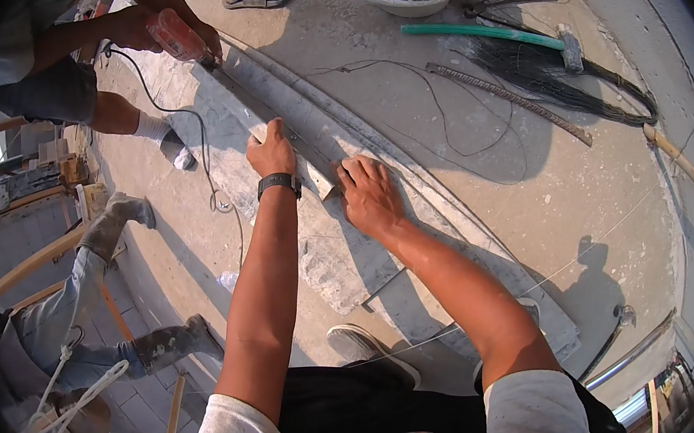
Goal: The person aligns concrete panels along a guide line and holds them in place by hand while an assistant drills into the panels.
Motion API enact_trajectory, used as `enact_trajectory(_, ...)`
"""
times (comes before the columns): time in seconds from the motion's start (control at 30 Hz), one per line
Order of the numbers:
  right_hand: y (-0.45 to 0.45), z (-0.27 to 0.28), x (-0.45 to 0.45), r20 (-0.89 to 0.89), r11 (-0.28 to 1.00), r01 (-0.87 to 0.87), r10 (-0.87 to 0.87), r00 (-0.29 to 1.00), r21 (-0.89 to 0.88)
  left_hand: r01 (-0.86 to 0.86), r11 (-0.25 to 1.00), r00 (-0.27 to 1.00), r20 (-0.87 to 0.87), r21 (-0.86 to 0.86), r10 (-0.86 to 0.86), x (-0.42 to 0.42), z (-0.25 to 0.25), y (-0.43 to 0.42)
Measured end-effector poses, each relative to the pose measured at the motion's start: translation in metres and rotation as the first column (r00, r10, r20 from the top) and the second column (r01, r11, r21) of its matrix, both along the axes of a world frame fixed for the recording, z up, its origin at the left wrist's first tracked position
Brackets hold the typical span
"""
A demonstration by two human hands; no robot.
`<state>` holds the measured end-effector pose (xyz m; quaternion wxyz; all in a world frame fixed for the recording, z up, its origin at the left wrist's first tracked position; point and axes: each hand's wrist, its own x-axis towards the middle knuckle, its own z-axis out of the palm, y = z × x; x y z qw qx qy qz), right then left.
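My left hand (273, 151), wearing a dark watch, is closed around a long pale wooden batten (244, 113). The batten runs diagonally along a large grey, plaster-stained panel (335, 253). Just right of the batten's near end, my right hand (369, 192) rests on the panel with its fingers slightly bent, close against the batten's side. At the batten's far end, a co-worker's hands hold a red corded power tool (181, 37) against it. The tool's tip is hard to make out.
A white tub (399, 0) of metal pieces stands at the top. Nearby lie a green-handled hammer (493, 34), a wire bundle (564, 83) and a ribbed metal bar (507, 102). A black cord (202, 129) crosses the left side. Another person's boots (120, 218) are lower left.
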<state>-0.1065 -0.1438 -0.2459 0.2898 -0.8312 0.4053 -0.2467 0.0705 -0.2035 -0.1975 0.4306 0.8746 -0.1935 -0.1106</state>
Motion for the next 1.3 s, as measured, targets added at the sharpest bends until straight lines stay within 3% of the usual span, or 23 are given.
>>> enact_trajectory(1.3,-0.0016,-0.0001,-0.0002,0.002,1.0,-0.003,0.003,1.0,-0.015,0.02,0.998,0.996,-0.08,-0.063,-0.025,0.0052,-0.0062,0.0015)
